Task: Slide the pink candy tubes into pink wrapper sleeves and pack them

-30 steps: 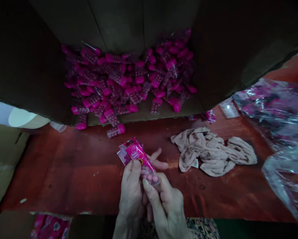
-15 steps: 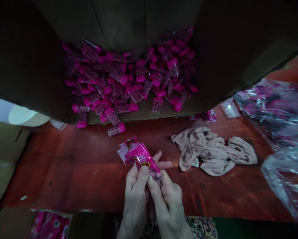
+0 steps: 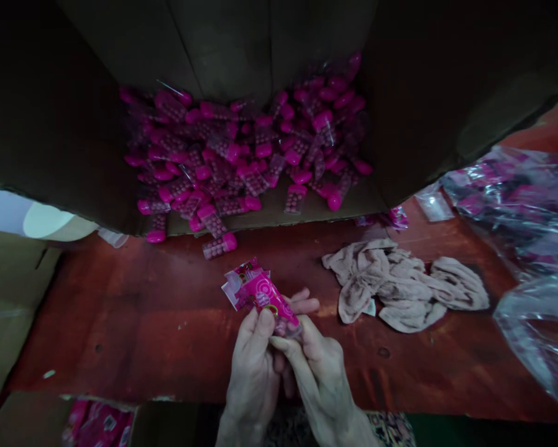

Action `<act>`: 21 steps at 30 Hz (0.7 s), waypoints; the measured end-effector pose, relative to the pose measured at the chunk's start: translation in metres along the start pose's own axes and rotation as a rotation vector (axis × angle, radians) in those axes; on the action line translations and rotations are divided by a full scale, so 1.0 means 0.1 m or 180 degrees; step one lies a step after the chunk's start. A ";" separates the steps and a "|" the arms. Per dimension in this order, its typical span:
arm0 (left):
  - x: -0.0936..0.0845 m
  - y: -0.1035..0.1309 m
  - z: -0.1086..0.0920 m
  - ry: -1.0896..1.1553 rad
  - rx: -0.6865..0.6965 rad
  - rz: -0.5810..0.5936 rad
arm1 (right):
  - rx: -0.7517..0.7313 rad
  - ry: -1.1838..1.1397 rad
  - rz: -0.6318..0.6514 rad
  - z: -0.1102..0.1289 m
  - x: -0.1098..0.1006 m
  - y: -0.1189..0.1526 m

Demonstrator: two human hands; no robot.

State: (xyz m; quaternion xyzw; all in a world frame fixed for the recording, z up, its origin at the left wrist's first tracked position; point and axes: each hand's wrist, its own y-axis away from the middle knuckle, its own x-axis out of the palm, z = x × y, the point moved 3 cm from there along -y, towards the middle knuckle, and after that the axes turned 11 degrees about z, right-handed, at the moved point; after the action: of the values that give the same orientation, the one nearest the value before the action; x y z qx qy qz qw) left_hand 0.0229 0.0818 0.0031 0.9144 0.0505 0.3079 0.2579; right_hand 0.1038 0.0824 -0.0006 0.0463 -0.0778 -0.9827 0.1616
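Both hands are on a pink printed wrapper (image 3: 265, 290), held low over the red table. A clear end with pink candy balls (image 3: 286, 326) shows at its lower right. My left hand (image 3: 253, 360) is closed on the wrapper, thumb pressed on top. My right hand (image 3: 323, 366) is closed round the clear end. Its thumb reaches across to the left hand, and some of its fingers stick out beyond the wrapper. Just above lies a pink-capped candy tube (image 3: 220, 246) at the mouth of a cardboard box (image 3: 227, 53) that holds many similar tubes.
A crumpled beige cloth (image 3: 404, 285) lies on the red table (image 3: 134, 323) to the right. Beyond it is a clear plastic bag (image 3: 530, 323) with pink items inside. Pink packets (image 3: 102, 425) fill an open box at lower left. A pale round container (image 3: 58, 222) stands at left.
My right thumb has slid left across the clear end, towards my left hand. The wrapper stays in both hands, almost in place. The whole view has shifted slightly.
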 end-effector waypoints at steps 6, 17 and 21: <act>-0.02 0.00 -0.05 0.0076 -0.0109 0.0239 | -0.0009 -0.0055 0.0195 -0.08 0.02 -0.04; -0.28 -0.02 -0.14 0.0109 0.0326 -0.0697 | 0.0283 0.0783 0.0057 0.01 -0.08 0.03; -0.24 0.05 -0.17 -0.0128 0.0408 -0.0808 | 0.0278 0.0724 0.0386 0.11 -0.09 0.02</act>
State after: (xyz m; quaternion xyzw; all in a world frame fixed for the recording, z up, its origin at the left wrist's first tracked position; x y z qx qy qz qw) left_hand -0.0070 0.0789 0.0046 0.9213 0.1801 0.2505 0.2368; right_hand 0.1122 0.0846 0.0113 0.1595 -0.1043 -0.9552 0.2263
